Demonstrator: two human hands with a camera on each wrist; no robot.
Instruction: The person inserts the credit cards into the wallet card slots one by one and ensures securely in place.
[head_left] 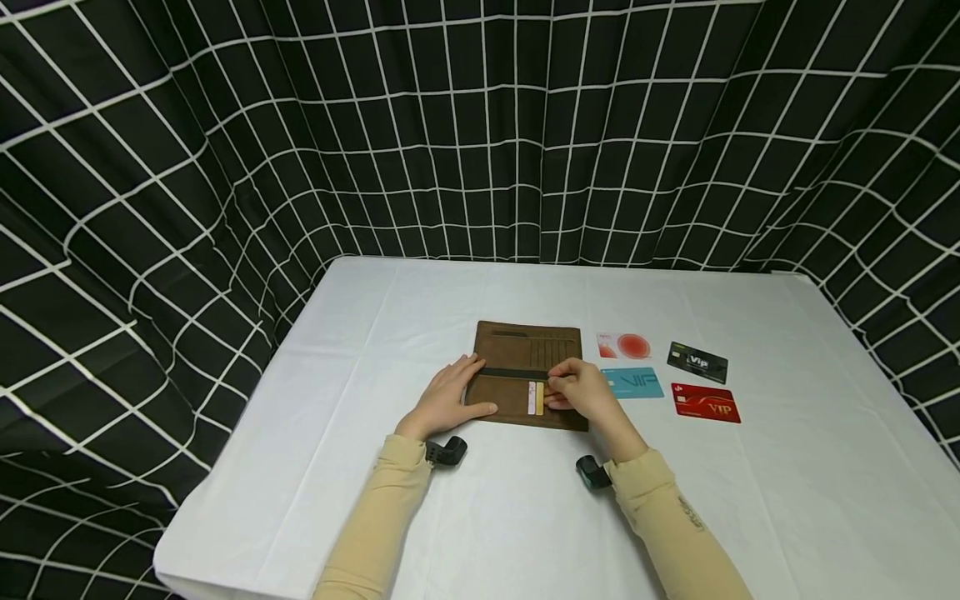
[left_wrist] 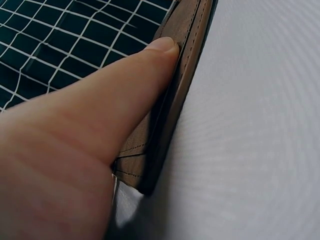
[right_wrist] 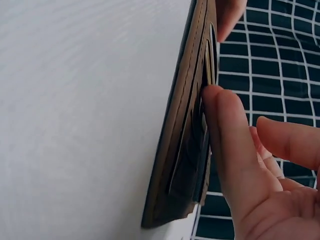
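A brown wallet lies unfolded on the table, card slots facing up. Cards with white and yellow edges show in its near half. My left hand rests on the wallet's left side, and its thumb lies straight along the near part. Over the near half's right side, my right hand touches the slots. Straight digits press at the card edges in the right wrist view, while another finger stands apart from them. No card shows between that hand's fingers.
Right of the wallet lie a white card with a red circle, a blue card, a black card and a red card. A white cloth covers the table. Black grid curtains hang around it.
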